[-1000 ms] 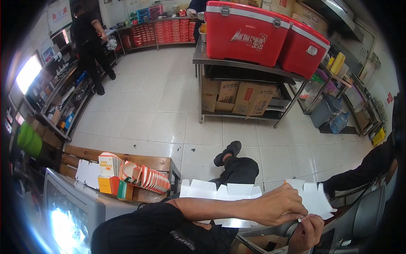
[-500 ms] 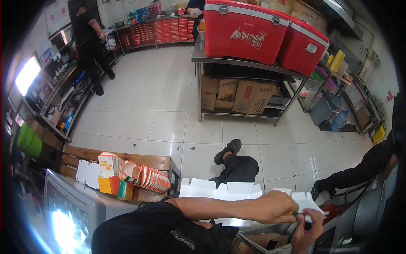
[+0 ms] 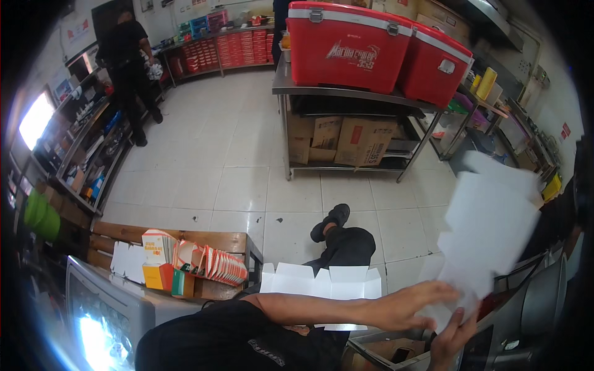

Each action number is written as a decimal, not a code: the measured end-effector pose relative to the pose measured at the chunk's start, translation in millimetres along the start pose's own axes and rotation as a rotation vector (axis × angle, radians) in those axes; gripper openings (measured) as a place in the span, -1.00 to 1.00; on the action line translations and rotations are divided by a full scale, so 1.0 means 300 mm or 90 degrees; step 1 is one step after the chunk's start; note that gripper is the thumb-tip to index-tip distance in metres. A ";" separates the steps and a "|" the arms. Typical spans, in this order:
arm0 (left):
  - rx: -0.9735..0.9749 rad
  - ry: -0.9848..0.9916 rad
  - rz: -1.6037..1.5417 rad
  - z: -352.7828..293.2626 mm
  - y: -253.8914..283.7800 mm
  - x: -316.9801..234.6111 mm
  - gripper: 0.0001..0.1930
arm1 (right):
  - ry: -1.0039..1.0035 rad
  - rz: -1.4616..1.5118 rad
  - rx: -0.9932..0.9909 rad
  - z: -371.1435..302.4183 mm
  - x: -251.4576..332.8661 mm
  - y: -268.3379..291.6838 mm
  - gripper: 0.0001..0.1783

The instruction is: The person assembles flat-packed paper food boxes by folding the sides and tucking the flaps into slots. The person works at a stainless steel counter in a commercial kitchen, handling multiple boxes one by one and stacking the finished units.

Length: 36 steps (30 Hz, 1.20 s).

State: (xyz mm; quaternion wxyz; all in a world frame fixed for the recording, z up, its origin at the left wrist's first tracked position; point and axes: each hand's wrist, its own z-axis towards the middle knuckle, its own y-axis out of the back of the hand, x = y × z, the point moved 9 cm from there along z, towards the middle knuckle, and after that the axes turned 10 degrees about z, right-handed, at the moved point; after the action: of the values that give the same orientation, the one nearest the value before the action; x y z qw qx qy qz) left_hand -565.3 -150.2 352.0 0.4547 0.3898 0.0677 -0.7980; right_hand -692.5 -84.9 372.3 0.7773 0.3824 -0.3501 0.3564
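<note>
A white cardboard box blank [image 3: 492, 216], blurred by motion, stands raised on the right with its flaps spread. My left hand [image 3: 414, 306] reaches across from the left; the blank's lower end lies between its thumb and slightly smeared fingers. Just below and to the right, my right hand [image 3: 456, 339] is closed on the same lower end, its fingertips partly behind the card. Another white box blank [image 3: 356, 284] lies flat across my lap, partly covered by my left forearm.
A wooden bench [image 3: 235, 240] at left bears a row of orange-and-white cartons [image 3: 213, 261]. Beside it stands a grey lit appliance [image 3: 111, 309]. Red coolers [image 3: 352, 52] sit on a steel table [image 3: 365, 96] ahead. A person [image 3: 127, 68] stands at far left. An open cardboard box [image 3: 387, 353] is below my hands.
The white blank has swung up and opened out from the small folded piece between my hands. My left hand's fingers have spread from a closed grip. The person at far left has shifted slightly.
</note>
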 end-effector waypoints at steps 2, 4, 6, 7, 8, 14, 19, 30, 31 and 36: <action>0.045 0.184 -0.203 -0.004 0.009 0.060 -0.22 | 0.208 -0.279 0.118 0.009 0.126 -0.111 -0.49; -0.008 0.224 -0.224 -0.014 0.021 0.083 -0.28 | 0.292 -0.346 0.128 0.003 0.158 -0.142 -0.55; -0.025 0.379 -0.318 -0.033 0.024 0.131 -0.37 | 0.364 -0.391 0.176 -0.005 0.180 -0.164 -0.58; -0.053 0.446 -0.381 -0.043 0.010 0.162 -0.40 | 0.388 -0.397 0.184 -0.010 0.192 -0.171 -0.62; -0.082 0.514 -0.443 -0.059 -0.003 0.187 -0.43 | 0.377 -0.380 0.182 -0.006 0.188 -0.169 -0.64; -0.078 0.370 -0.179 -0.036 0.061 0.132 -0.60 | 0.209 0.009 0.014 -0.024 0.065 -0.040 -0.80; 0.249 0.307 -0.018 -0.068 0.022 -0.007 -0.58 | 0.176 0.042 -0.095 -0.048 0.047 0.046 -0.83; 0.306 0.181 0.075 -0.111 0.058 -0.051 -0.57 | 0.099 0.031 -0.006 -0.022 0.088 -0.021 -0.84; 0.304 0.184 0.080 -0.111 0.061 -0.047 -0.57 | 0.106 0.035 -0.005 -0.023 0.087 -0.022 -0.83; 0.275 0.205 0.079 -0.098 0.062 -0.001 -0.57 | 0.133 0.070 0.014 -0.036 0.064 -0.022 -0.74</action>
State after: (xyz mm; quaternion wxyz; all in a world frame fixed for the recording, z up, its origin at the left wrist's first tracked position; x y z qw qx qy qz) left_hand -534.2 -147.1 336.6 0.3926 0.6031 -0.0565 -0.6921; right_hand -674.6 -73.2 380.8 0.7844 0.3323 -0.2838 0.4402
